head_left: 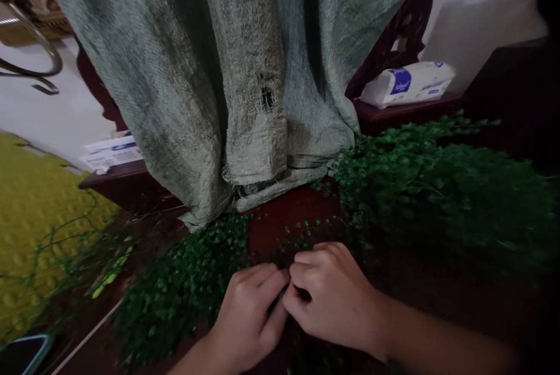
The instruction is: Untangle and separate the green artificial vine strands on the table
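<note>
My left hand (pixel 251 311) and my right hand (pixel 330 296) meet at the bottom centre over a dark red wooden surface (pixel 284 217). Both have their fingers curled and pinched together, fingertips touching. Whatever they pinch is hidden between them; it may be a thin green sprig. A heap of small picked green leaves (pixel 184 287) lies just left of my left hand. A large bunch of leafy green stems (pixel 437 188) spreads to the right of my right hand.
A grey-green woven sack (pixel 227 72) with a small hole hangs over a dark carved chair behind the leaves. Bare stripped stems (pixel 74 246) lie at the left over a yellow mat (pixel 30 211). A tissue pack (pixel 406 83) rests at back right. A phone corner (pixel 21 354) shows bottom left.
</note>
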The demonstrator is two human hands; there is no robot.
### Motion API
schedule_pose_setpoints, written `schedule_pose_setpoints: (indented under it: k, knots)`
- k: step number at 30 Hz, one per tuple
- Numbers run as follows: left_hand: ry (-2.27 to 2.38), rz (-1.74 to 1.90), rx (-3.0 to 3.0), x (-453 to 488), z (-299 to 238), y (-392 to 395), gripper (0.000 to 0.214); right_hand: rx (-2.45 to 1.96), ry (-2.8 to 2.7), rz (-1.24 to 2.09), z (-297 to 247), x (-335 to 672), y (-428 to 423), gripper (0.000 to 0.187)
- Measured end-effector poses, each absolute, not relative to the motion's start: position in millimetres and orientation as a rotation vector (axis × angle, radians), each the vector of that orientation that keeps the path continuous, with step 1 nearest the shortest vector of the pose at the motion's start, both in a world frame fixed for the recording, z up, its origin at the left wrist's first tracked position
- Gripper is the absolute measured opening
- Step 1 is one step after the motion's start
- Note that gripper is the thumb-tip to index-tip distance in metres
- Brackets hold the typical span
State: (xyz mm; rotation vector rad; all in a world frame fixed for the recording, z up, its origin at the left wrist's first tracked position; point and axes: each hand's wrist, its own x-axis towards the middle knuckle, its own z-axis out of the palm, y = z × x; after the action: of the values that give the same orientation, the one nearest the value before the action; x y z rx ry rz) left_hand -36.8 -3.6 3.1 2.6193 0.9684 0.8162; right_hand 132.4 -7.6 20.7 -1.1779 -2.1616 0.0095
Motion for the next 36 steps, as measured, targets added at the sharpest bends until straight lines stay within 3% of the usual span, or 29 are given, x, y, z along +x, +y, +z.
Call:
schedule_pose_setpoints:
  k: [11, 21, 36]
  knots:
    - [0.909, 0.89, 2.643, -36.0, 6.2, -5.6, 0.021, -0.969, -2.174, -0.098, 22.4, 134.3, -9.9, 0.019]
    - [0.902, 0.981, 2.624, -37.2, 6.7, -6.5, 0.022, -0.962, -2.197, 0.029, 23.2, 134.2, -9.5, 0.024]
    - [0.855, 1.073, 2.722, -38.9, 7.7, -8.4, 0.021, -0.855, -2.17, -0.146, 21.9, 133.9, -11.9, 0.026]
